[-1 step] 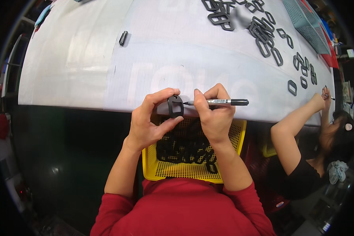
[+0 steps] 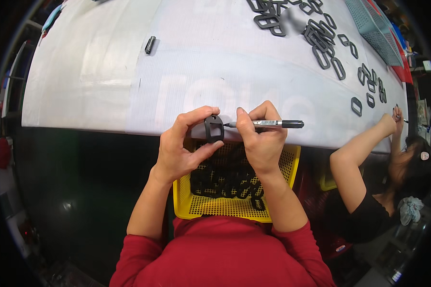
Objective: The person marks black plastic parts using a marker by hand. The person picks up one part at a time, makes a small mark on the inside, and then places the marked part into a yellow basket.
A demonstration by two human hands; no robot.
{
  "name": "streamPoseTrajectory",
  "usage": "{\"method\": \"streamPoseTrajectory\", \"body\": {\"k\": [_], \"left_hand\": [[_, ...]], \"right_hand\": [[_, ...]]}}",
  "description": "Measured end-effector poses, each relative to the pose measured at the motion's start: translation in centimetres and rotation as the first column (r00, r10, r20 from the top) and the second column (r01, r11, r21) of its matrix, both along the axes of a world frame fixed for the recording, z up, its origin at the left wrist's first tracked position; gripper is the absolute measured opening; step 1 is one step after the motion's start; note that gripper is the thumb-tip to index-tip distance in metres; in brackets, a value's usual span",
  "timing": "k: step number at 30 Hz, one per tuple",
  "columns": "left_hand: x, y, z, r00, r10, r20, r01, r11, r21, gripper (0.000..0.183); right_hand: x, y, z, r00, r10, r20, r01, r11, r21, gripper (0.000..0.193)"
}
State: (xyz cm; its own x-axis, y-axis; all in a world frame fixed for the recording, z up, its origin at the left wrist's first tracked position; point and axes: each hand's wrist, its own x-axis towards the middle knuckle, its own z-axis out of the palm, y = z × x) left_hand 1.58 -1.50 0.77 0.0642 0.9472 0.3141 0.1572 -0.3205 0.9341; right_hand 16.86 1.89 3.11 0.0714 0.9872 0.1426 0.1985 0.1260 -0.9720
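Note:
Between the thumb and fingers of my left hand (image 2: 178, 143), a black plastic frame piece (image 2: 208, 130) with a rectangular opening is pinched upright, just above the table's near edge. My right hand (image 2: 264, 143) grips a marker pen (image 2: 268, 124) with a grey barrel and a black end. Its tip points left and meets, or nearly meets, the right side of the frame piece. Below both hands a yellow perforated basket (image 2: 210, 211) holds many black pieces (image 2: 227, 177), partly hidden by my arms.
A black pen cap (image 2: 150, 45) lies on the white-covered table (image 2: 96, 86). Many black frame pieces (image 2: 321, 56) are scattered at the far right, beside a blue-grey perforated basket (image 2: 371, 28). At the right, another person's arm (image 2: 357, 153) rests on the table edge, a pen in that hand.

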Motion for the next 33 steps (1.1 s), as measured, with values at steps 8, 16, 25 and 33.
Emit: {"method": "streamPoseTrajectory", "body": {"k": [8,16,25,33], "left_hand": [[-0.2,0.0,-0.2,0.997,-0.079,0.012,0.079,0.997,-0.011,0.059],[0.0,0.1,-0.4,1.0,-0.012,0.027,0.011,0.999,0.032,0.057],[-0.1,0.0,-0.5,0.999,-0.049,0.012,0.049,0.999,0.022,0.058],[-0.3,0.1,1.5,0.977,-0.064,0.202,0.096,0.983,-0.156,0.056]], "right_hand": [[-0.1,0.1,0.2,1.0,0.019,-0.002,-0.019,1.0,0.012,0.024],[-0.1,0.1,0.2,0.999,0.041,0.003,-0.041,0.999,0.007,0.023],[-0.1,0.0,0.0,0.999,0.037,0.02,-0.038,0.999,0.023,0.024],[1.0,0.2,0.9,0.926,0.101,-0.364,-0.12,0.992,-0.029,0.007]]}}
